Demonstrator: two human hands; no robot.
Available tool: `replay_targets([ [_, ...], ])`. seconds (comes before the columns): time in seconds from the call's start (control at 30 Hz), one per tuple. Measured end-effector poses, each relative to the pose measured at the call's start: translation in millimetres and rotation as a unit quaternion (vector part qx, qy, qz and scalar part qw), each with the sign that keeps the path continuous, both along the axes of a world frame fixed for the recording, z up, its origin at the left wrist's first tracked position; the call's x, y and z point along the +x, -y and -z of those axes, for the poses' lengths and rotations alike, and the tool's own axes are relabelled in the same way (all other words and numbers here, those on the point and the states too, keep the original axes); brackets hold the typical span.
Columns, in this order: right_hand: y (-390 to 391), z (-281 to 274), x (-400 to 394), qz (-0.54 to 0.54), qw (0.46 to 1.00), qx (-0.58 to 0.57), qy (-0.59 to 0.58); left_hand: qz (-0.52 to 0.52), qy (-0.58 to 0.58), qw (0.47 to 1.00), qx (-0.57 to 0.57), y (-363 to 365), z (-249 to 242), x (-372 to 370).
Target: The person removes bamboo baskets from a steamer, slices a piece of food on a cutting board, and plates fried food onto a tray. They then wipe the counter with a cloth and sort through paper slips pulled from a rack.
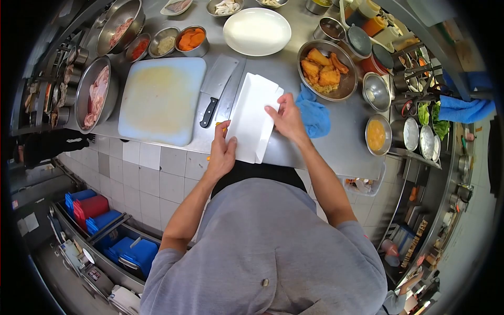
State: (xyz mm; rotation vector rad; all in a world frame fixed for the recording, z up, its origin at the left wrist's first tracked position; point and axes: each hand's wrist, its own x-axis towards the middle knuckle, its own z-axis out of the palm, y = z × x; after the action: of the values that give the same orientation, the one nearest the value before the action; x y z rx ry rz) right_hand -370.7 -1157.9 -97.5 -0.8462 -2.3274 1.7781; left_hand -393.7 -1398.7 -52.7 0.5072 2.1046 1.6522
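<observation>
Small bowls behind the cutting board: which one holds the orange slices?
The rightmost bowl, nearest the white oval plate; the middle bowl holds pale food, the left bowl red.

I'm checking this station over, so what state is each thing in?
White tray: empty, held by left hand and right hand
Cleaver: lying flat
Cutting board: flat, stained
Blue cloth: crumpled
Oval plate: face up
Bowl of fried pieces: uncovered
Bowl of yellow liquid: uncovered
</observation>
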Motion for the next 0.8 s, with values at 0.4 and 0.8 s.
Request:
replay_targets([
  [0.4,-38.9,27.8,2.8,-0.021,0.979,0.182,-0.085,-0.016,0.131,0.991,0.017,18.2,2.6,13.5],
  [0.8,-46.1,18.1,36.0,0.043,0.997,0.066,-0.013,-0.049,0.092,0.994,0.039,6.5,22.1,12.4],
])
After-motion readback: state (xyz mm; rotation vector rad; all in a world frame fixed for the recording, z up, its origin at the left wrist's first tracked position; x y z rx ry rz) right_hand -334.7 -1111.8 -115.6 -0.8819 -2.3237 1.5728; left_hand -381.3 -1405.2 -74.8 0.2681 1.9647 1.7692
